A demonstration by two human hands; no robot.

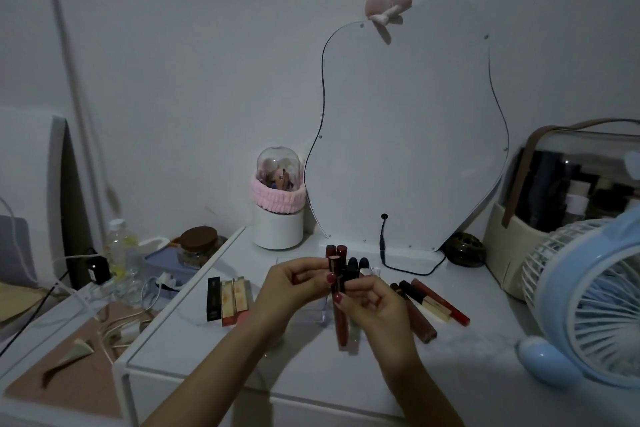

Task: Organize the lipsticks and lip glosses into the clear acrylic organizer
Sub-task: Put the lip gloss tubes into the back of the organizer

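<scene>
My left hand (294,288) and my right hand (372,302) meet over the white table, both pinching a long dark-red lip gloss tube (340,322) held upright. Right behind them stands the clear acrylic organizer (311,314), mostly hidden by my hands. Two red tubes (336,251) and two dark-capped ones (357,263) stick up from its back slots. Left of the organizer lie a black lipstick (213,298) and two orange-gold ones (234,298). Several red and black glosses (429,305) lie on the table to the right.
A curvy mirror (408,135) leans on the wall with a black cable (408,267) at its foot. A domed brush holder (278,198) stands back left, a blue fan (588,302) and a cosmetics case (571,191) at right. A cluttered lower table (86,329) is on the left.
</scene>
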